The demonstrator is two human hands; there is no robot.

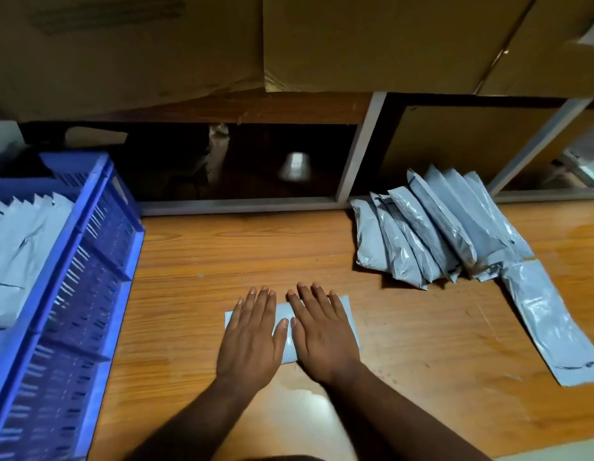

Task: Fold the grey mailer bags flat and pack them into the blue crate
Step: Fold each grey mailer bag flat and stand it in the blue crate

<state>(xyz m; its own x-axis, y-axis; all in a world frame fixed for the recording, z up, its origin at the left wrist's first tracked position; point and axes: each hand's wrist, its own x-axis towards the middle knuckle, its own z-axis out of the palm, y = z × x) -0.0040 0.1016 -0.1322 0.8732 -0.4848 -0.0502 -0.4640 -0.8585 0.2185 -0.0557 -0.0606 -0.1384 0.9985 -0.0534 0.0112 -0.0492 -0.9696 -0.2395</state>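
A grey mailer bag (pixel 285 314) lies folded flat on the wooden table in front of me. My left hand (pixel 250 337) and my right hand (pixel 322 334) press down on it side by side, palms flat and fingers straight, covering most of it. The blue crate (pixel 89 261) stands at the left, with several folded grey bags (pixel 19 247) stacked inside. A leaning pile of several grey mailer bags (pixel 432 234) sits at the right rear, and one more bag (pixel 551 321) lies flat beside that pile.
The wooden table (pixel 205 261) runs back to a low shelf with grey frame posts (pixel 358 154) and dark openings. Large cardboard boxes (pixel 355 41) hang over the shelf at the top. The table's near edge is close below my forearms.
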